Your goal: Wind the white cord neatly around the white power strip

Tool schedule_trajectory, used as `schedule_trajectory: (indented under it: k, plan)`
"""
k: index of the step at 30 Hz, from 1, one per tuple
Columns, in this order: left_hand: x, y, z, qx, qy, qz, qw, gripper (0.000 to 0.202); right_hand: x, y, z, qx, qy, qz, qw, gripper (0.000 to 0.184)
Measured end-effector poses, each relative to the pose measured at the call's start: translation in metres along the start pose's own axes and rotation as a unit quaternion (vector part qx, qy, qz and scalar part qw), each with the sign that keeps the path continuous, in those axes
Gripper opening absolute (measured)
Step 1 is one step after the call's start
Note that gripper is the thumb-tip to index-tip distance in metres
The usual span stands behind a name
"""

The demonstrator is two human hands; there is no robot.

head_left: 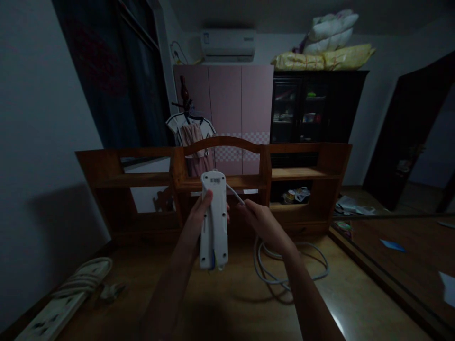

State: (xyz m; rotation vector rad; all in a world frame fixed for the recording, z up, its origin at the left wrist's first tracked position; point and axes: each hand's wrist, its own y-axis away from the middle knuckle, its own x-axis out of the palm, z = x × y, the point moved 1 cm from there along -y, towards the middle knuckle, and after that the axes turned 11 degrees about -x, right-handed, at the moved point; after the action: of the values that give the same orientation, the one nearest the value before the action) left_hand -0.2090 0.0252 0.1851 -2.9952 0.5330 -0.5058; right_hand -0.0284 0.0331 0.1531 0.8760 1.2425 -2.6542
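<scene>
A white power strip (219, 222) is held up in front of me, its underside with screws and a small label facing me. My left hand (199, 215) grips it from the left, thumb across the back and fingertips showing at its right edge. A grey cord runs along the strip's back and comes over its top. To the right, my right hand (261, 218) is closed around the cord (234, 193) a short way from the strip. Below that hand the rest of the cord lies in loose loops on the wooden surface.
A second power strip (60, 308), its cord wound round one end, lies at the lower left by the wall. Ahead stands a wooden shelf unit (220, 182). Behind it are a pink wardrobe (225, 99) and a dark cabinet (320, 104). A raised wooden edge (377, 279) runs along the right.
</scene>
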Motion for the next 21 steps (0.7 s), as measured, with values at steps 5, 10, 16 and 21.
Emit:
schedule_trajectory:
  k: [5, 10, 16, 21]
  plan:
    - [-0.023, -0.015, 0.006, 0.056, -0.050, -0.126, 0.989, 0.054, 0.019, 0.002, 0.008, 0.009, 0.153, 0.064, 0.986, 0.023]
    - [-0.044, -0.033, 0.022, 0.125, -0.134, -0.195, 0.963, 0.052, 0.024, 0.004, 0.016, 0.061, 0.281, 0.121, 0.950, 0.018]
    - [-0.068, -0.045, 0.023, 0.214, -0.200, -0.323, 0.900, 0.052, 0.015, 0.011, 0.010, 0.091, 0.347, 0.152, 0.921, 0.024]
    - [-0.107, -0.051, 0.015, 0.239, -0.215, -0.427, 0.845, 0.053, 0.000, 0.009, 0.027, 0.018, 0.296, 0.118, 0.948, 0.033]
